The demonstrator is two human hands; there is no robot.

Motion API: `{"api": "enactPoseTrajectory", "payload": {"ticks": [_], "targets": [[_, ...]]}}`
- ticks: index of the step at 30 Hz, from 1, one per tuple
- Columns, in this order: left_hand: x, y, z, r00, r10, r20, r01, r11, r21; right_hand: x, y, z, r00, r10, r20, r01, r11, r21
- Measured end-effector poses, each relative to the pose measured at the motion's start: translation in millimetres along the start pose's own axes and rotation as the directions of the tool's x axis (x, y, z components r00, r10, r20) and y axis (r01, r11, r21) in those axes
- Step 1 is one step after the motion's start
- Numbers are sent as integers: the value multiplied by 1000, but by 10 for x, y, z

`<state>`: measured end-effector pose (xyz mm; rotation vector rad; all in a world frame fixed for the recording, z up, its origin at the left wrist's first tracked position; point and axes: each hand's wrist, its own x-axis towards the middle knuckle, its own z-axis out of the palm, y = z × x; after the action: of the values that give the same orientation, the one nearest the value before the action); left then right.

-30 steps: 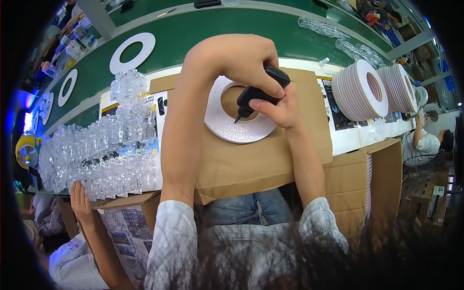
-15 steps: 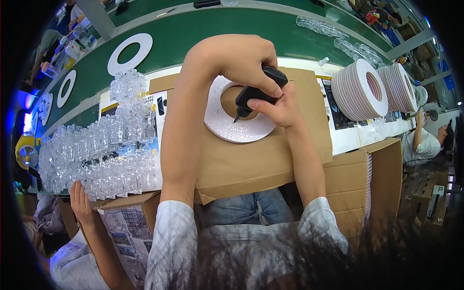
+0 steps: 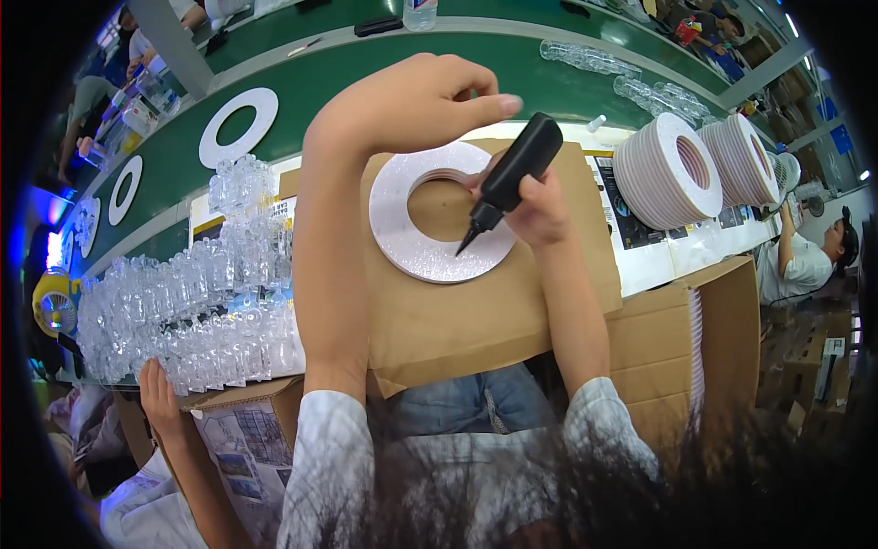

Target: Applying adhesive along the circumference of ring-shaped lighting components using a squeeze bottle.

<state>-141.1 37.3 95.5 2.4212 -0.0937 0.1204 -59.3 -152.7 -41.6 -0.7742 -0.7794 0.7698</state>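
Observation:
My right hand [image 3: 540, 206] grips a black squeeze bottle [image 3: 526, 160] with a pointed nozzle, held tilted and tip down. The nozzle tip is over, or touching, the front part of a white speckled ring [image 3: 393, 220]; contact cannot be told. This flat ring appears to lie on others, with layered edges showing inside its hole. My left hand [image 3: 462, 96] is raised beyond the ring, off the bottle, with some fingers stretched out and others bent. Brown cardboard [image 3: 457, 325] lies beneath the ring.
Rows of clear plastic pieces [image 3: 183, 293] stand at the left, where a co-worker's hand [image 3: 160, 398] touches them. Stacked white rings [image 3: 663, 178] are on the right, above an open carton [image 3: 654, 343]. Single rings [image 3: 215, 151] lie on the green table [image 3: 320, 87].
My left hand has let go of the bottle and moved up and slightly left. The bottle now leans up to the right in my right hand, showing more of its body.

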Motion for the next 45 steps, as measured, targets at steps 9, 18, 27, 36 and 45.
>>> {"api": "enactPoseTrajectory", "payload": {"ticks": [9, 18, 27, 36, 45], "targets": [[9, -61, 29, 989, 43, 141, -58, 993, 102, 34, -62, -3, 973, -157, 168, 39, 833, 552], [97, 31, 64, 951, -132, 279, 82, 980, 184, 22, -47, -86, 972, -186, 144, 70, 814, 576], [227, -166, 210, 965, -31, 261, 32, 999, -1, 11, -14, -186, 960, -222, 169, 69, 776, 627], [24, -89, 242, 981, -36, 191, 19, 996, 92, -69, 47, -127, 991, -115, 72, 65, 866, 497], [-407, -701, 547, 955, -118, -271, 86, 988, -127, -114, -30, 286, 999, -35, 2, 34, 946, -324]]}}
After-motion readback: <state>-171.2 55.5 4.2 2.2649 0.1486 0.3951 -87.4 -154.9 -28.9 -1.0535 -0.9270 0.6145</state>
